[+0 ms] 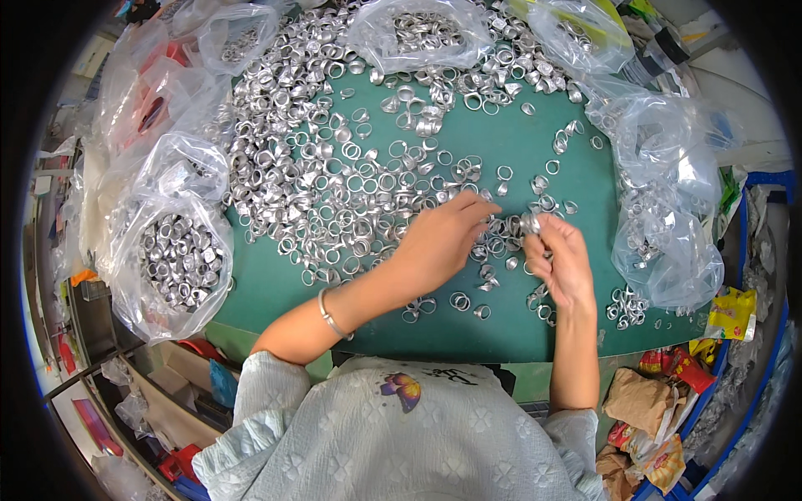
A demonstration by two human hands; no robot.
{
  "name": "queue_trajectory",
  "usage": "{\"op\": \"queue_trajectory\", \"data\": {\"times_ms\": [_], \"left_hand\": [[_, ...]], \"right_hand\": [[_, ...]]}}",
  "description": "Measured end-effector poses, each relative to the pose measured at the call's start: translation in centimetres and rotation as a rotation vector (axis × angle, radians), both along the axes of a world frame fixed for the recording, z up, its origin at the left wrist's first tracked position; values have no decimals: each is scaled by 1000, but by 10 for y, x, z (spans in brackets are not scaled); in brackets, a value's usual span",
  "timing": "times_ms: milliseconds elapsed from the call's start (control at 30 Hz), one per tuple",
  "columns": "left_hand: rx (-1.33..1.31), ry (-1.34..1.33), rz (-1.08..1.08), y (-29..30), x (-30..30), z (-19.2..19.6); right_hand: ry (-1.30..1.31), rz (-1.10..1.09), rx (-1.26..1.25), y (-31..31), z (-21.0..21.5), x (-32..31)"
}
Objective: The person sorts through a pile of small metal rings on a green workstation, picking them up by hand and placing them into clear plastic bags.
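My right hand (561,257) is raised at the right of the green table mat (576,317), its thumb and fingers closed on a silver metal ring (530,223). Close to its left, my left hand (451,236) reaches in with fingers drawn together. Whatever those fingertips hold, if anything, is too small to make out. Loose rings (501,242) lie between and under both hands. A dense heap of silver rings (276,167) spreads over the left and far side of the mat.
Clear plastic bags of rings stand around the mat: one at the left (125,275), one at the far side (368,50), another at the right (702,259). A small ring cluster (626,307) sits near the right front edge. Packets and a brown paper bag (639,399) are at the lower right.
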State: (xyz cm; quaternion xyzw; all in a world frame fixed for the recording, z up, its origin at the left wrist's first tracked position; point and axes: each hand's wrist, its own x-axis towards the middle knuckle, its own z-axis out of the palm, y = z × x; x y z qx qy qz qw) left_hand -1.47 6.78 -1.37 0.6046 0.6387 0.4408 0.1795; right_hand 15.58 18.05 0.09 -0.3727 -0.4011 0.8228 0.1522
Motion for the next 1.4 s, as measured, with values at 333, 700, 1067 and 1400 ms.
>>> {"op": "queue_trajectory", "data": {"times_ms": [333,700,1067,1400], "left_hand": [[-233,-694,-48,-22,29,34],[-100,-531,-18,-27,32,29],[-72,-181,12,-37,30,26],[-469,-1679,-161,-48,-15,15]], "right_hand": [[288,44,-388,-42,4,7],[181,-8,-116,-56,10,4],[-328,67,910,-59,14,8],[-698,186,1108,-26,26,10]]}}
